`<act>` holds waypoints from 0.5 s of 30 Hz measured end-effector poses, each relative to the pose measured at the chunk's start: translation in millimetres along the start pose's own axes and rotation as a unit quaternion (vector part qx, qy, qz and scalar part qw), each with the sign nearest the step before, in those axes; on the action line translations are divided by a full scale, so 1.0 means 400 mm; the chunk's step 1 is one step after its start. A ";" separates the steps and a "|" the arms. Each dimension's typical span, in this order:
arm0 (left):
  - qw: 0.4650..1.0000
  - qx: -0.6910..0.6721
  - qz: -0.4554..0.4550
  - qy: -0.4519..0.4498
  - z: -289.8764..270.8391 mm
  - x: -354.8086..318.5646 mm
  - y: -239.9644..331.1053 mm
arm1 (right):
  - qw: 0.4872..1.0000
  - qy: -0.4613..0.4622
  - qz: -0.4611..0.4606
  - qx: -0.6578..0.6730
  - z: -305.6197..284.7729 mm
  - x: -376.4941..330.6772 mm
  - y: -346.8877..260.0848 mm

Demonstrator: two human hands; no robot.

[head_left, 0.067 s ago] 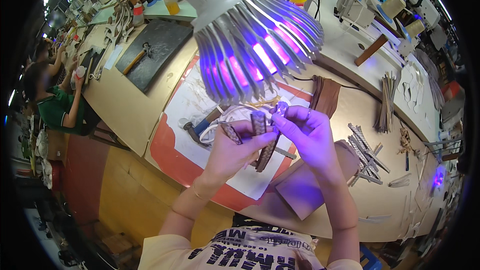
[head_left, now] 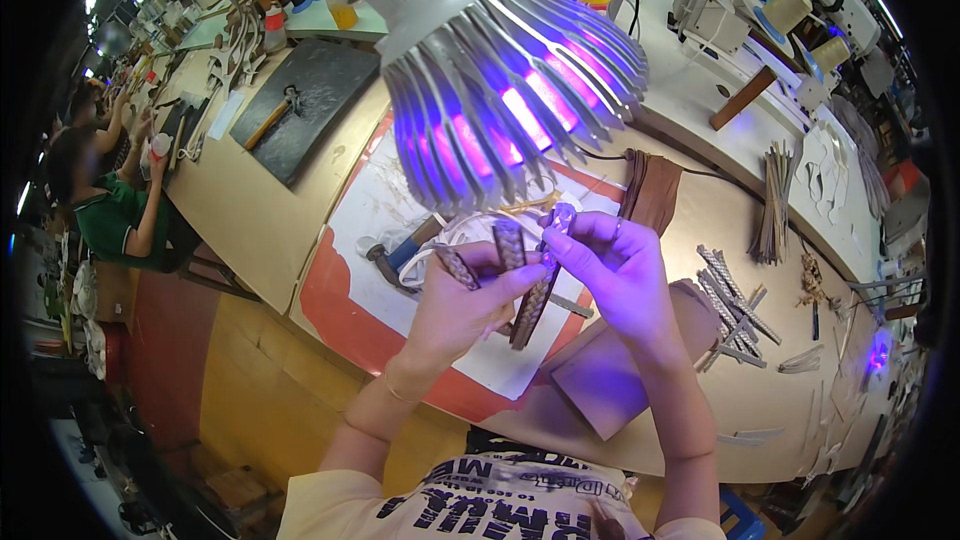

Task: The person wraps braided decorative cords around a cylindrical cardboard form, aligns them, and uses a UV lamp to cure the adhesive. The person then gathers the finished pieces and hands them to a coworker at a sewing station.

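My left hand (head_left: 462, 305) grips a bundle of brown braided straps (head_left: 512, 250); their ends fan out above and below my fingers. My right hand (head_left: 612, 270) pinches the top of one strap with a small clear piece (head_left: 562, 216) at its fingertips. Both hands are raised just under a finned lamp (head_left: 500, 70) that glows purple. Below them lies a white sheet (head_left: 400, 210) on a red mat (head_left: 335, 315), with a dark-headed hammer (head_left: 395, 262) on it.
A brown cardboard block (head_left: 605, 380) sits under my right forearm. Cut braided strips (head_left: 735, 310) lie scattered to the right, thin sticks (head_left: 775, 200) beyond them. A dark slab with a hammer (head_left: 300, 105) is at the left. Another person in green (head_left: 125, 220) works at the far left.
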State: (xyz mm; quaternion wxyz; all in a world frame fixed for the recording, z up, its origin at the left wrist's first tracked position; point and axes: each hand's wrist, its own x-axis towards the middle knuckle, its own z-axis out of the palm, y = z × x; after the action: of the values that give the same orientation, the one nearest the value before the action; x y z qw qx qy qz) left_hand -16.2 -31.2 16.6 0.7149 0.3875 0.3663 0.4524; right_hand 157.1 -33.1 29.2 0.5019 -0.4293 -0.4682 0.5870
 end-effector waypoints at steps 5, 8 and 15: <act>0.999 0.006 -0.028 0.018 -0.037 -0.002 0.009 | 1.000 0.008 -0.011 -0.010 -0.007 0.006 0.007; 0.999 0.036 -0.036 0.020 -0.056 0.016 0.021 | 1.000 0.018 0.006 0.009 -0.016 0.025 0.007; 0.995 0.088 -0.026 0.029 -0.050 0.023 0.034 | 0.999 -0.013 0.050 0.015 -0.051 0.048 0.022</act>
State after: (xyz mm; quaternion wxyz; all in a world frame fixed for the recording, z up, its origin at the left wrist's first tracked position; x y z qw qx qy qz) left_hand -35.7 -14.2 18.4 0.6786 0.4257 0.4352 0.4109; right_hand 173.0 -11.9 15.9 0.4724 -0.4369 -0.4437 0.6237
